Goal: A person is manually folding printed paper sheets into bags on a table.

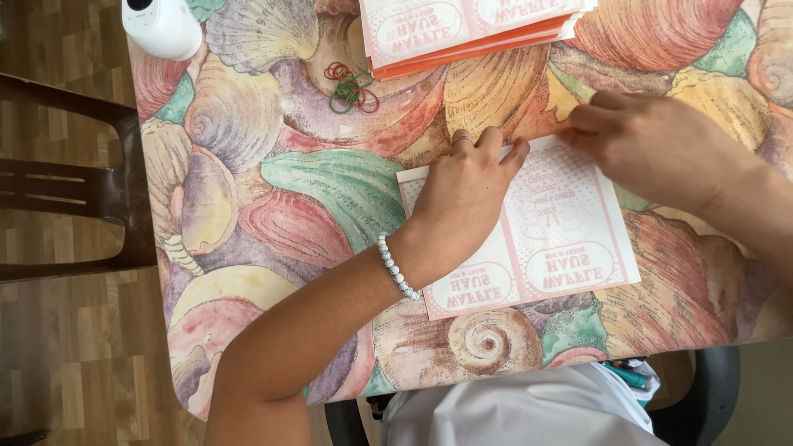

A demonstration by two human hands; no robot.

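Observation:
A pink-and-white printed paper sheet (562,239) lies flat on the seashell-patterned tablecloth (273,206). My left hand (467,186), with a beaded bracelet at the wrist and a ring on one finger, presses down on the sheet's upper left part, fingers together. My right hand (652,144) rests on the sheet's top right edge, fingertips pinching or pressing the paper there. A stack of similar pink-and-orange sheets (462,29) sits at the table's far edge, above both hands.
Several red and green rubber bands (351,87) lie left of the stack. A white rounded device (161,25) stands at the far left corner. A dark wooden chair (74,173) is left of the table, over wood flooring.

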